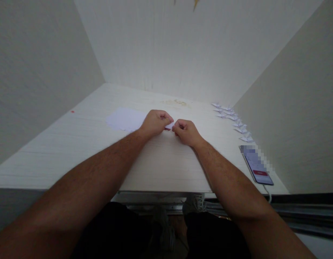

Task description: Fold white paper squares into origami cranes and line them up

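Between my two hands is a small folded piece of white paper [170,126], mostly covered by fingers. My left hand [157,122] pinches its left side between thumb and forefinger, the other fingers curled in. On the right side, the thumb and fingertips of my right hand [185,131] close on the paper's edge. The exact shape of the fold is too small to make out. A stack of white paper sheets [125,118] lies flat just left of my left hand, partly behind it.
Several white folded paper cranes [239,126] stand along the table's right side by the wall. Nearer me lies a phone [256,165] with a lit screen and a white cable [268,194]. Walls enclose the white table [166,169] at left, back and right.
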{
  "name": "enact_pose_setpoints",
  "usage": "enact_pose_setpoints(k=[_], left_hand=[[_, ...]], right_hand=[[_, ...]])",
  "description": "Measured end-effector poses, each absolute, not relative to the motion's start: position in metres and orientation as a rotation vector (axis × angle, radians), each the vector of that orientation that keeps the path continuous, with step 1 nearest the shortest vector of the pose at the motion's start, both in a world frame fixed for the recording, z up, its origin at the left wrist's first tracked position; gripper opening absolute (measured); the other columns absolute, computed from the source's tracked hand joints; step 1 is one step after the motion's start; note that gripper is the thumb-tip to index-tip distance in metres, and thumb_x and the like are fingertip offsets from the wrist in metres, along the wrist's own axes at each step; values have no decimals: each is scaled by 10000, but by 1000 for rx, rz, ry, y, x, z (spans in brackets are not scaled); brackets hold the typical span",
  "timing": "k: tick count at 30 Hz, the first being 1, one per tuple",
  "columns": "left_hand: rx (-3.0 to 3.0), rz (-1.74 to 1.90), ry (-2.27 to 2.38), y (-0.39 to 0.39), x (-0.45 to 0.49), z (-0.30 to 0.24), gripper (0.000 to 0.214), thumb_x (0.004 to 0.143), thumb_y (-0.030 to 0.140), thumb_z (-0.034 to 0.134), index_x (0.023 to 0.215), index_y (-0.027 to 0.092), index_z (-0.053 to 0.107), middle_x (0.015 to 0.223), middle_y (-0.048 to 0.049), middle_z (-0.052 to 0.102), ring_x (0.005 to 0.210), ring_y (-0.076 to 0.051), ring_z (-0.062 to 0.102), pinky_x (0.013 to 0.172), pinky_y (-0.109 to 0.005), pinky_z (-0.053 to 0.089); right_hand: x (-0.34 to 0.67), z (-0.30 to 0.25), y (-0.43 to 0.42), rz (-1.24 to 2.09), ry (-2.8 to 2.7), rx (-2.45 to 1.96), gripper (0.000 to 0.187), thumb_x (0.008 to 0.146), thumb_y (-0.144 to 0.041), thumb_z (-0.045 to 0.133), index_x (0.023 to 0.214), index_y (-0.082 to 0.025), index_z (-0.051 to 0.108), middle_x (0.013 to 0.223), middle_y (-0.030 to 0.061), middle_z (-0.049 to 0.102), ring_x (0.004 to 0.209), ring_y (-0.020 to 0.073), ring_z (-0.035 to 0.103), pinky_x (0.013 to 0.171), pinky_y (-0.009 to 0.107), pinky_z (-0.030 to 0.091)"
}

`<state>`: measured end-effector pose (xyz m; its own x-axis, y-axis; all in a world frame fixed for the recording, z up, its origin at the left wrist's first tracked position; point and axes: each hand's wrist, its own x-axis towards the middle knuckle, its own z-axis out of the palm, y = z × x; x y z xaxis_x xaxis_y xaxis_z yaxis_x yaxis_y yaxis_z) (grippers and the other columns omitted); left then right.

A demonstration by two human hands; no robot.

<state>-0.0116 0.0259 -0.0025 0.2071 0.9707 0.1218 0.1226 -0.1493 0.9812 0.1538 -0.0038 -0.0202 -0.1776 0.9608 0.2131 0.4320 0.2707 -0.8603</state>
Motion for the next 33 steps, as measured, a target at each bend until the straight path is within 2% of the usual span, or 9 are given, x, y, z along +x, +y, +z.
enact_pose_setpoints(k=[5,11,16,24,33], left_hand=[[1399,1051,1015,30,-15,-4,139,681,132,811,728,126,680,616,-50,711,539,-135,655,549,-245,526],[1397,1014,1040,29,-16,-2,217,649,75,809,635,144,604,521,-30,658,484,-132,635,501,-228,477],[1608,861,1082,25,-16,-1,181,623,61,792,676,148,643,540,-6,669,477,-114,615,451,-194,400],[1499,1024,1028,25,-13,-3,211,622,78,784,781,143,660,564,16,656,486,-95,586,502,-211,453],[1416,1060,935,26,-14,-6,227,609,86,716,828,145,726,555,3,665,489,-113,594,527,-235,478]], right_hand=[[154,-25,-1,852,-1651,-1255,200,784,-328,600,636,-199,563,546,-43,552,502,88,429,511,233,330],[150,-27,-3,942,-1534,-1250,190,766,-356,628,663,-206,572,528,-41,574,449,93,468,453,230,346],[149,-25,-1,890,-1459,-1243,112,728,-286,664,716,-206,586,524,-49,592,453,89,497,448,212,361],[150,-23,2,1055,-1296,-1183,149,696,-268,687,762,-209,568,528,-39,641,450,101,574,464,209,462],[153,-21,0,1063,-1332,-1097,182,691,-279,698,814,-219,577,517,-76,621,456,96,586,488,214,473]])
